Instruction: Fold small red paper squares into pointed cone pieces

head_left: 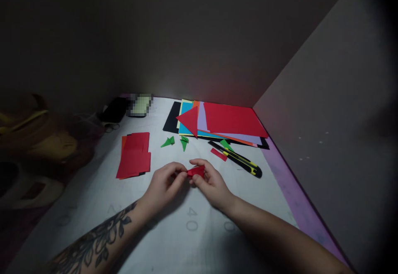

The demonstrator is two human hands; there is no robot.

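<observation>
Between both hands is a small folded piece of red paper (pixel 196 171). My left hand (pixel 166 182) pinches its left end between thumb and fingers. My right hand (pixel 213 185) grips the other side, thumb in front and fingers behind, hiding part of the folds. Just beyond lie two folded green paper pieces, one on the left (pixel 168 142) and one on the right (pixel 184 143). A black and yellow utility knife (pixel 241 160) rests to the right, beside a red paper strip (pixel 219 154) and a green scrap (pixel 226 144).
Coloured sheets (pixel 234 118) are stacked at the back, a red triangle (pixel 190 120) on top. Red and orange paper pieces (pixel 134 153) lie at the left. A dark object (pixel 114 109) sits in the far left corner. Walls (pixel 326 120) rise behind and right of the white work surface (pixel 168 241).
</observation>
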